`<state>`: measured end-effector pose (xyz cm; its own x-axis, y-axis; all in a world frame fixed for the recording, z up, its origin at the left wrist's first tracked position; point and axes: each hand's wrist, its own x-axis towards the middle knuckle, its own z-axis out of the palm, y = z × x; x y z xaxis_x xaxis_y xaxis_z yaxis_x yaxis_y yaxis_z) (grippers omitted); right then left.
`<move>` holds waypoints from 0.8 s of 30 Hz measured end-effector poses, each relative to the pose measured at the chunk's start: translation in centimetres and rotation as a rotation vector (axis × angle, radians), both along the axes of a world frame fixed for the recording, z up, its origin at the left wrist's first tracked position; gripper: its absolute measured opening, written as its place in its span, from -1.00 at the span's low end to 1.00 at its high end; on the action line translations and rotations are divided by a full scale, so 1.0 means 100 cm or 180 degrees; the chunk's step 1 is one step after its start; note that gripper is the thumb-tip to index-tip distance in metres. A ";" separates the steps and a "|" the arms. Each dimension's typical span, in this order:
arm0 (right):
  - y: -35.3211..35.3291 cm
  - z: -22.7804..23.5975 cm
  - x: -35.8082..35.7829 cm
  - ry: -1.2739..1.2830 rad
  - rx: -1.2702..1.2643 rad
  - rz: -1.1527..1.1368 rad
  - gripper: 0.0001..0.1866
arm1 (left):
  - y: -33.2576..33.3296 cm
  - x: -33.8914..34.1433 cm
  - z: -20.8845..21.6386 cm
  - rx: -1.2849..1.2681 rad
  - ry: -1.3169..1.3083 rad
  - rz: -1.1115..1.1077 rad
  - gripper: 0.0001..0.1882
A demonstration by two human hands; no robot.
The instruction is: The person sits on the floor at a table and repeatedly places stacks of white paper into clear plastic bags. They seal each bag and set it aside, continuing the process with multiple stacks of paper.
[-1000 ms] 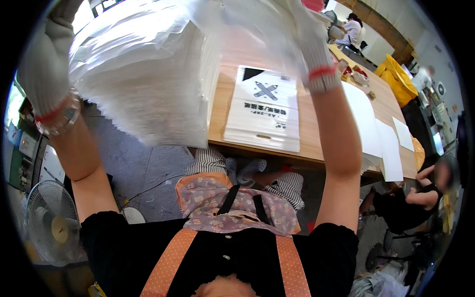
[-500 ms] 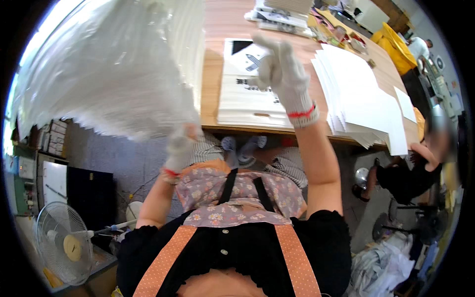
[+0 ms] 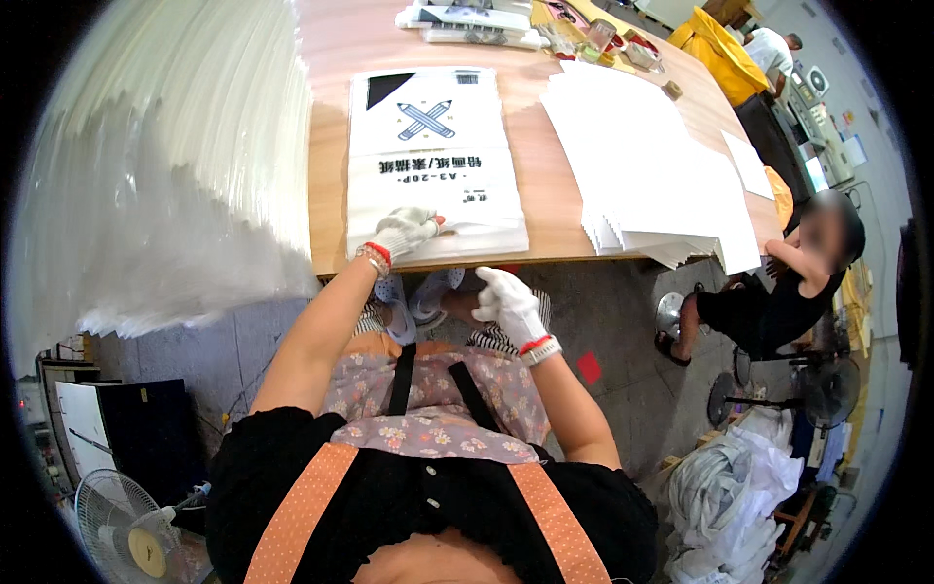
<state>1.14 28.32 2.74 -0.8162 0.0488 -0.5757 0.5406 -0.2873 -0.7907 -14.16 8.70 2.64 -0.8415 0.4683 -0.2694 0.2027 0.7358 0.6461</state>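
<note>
A stack of white printed plastic bags [image 3: 428, 180] lies on the table, marked with crossed blue pencils and a black corner. My left hand [image 3: 407, 232], in a white knit glove with a red cuff band, rests on the near end of the stack. Its fingers point right across the plastic, and a bare fingertip shows. My right hand [image 3: 510, 304], gloved the same way, hovers just in front of the table edge. Nothing is in it; some fingers are loosely bent and the forefinger reaches out. Left of the bags, a large heap of clear plastic sleeves [image 3: 185, 165] hangs over the edge.
White paper sheets [image 3: 642, 156] lie fanned on the table's right side, partly overhanging. More packages [image 3: 477, 24] and small jars [image 3: 600, 34] stand at the back. A person in black [image 3: 778, 292] sits at the right; another works beyond a yellow bag [image 3: 720, 54]. A fan [image 3: 136, 535] stands lower left.
My left hand has moved from beside the plastic heap onto the near end of the bags. My right hand has drawn back from above the bags to before the table edge. The view has shifted.
</note>
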 end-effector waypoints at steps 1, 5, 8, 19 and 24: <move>0.002 -0.040 -0.021 0.0659 -0.1164 0.0117 -0.62 | 0.007 -0.003 0.008 -0.0049 0.0249 -0.0156 -0.65; -0.053 -0.029 -0.095 0.1130 -0.0506 -0.0355 -0.72 | 0.004 -0.015 0.003 -0.0120 0.0731 -0.0370 -0.71; -0.041 -0.046 -0.132 0.1432 0.0906 0.0069 -0.63 | -0.017 -0.059 -0.021 0.0307 0.1654 0.0433 -0.74; -0.060 0.014 -0.149 0.2977 0.3365 0.0725 -0.70 | 0.024 -0.036 0.099 0.2788 -0.0227 0.0922 -0.69; -0.051 -0.039 -0.136 0.2687 0.4842 0.1377 -0.63 | 0.026 -0.015 0.142 0.2385 0.0635 0.0592 -0.61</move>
<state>-12.49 23.22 -1.15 -0.9334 -0.1907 0.3041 -0.2772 0.9211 -0.2732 -15.65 11.32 16.82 -0.9228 0.3124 0.2255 0.2831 0.1531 0.9468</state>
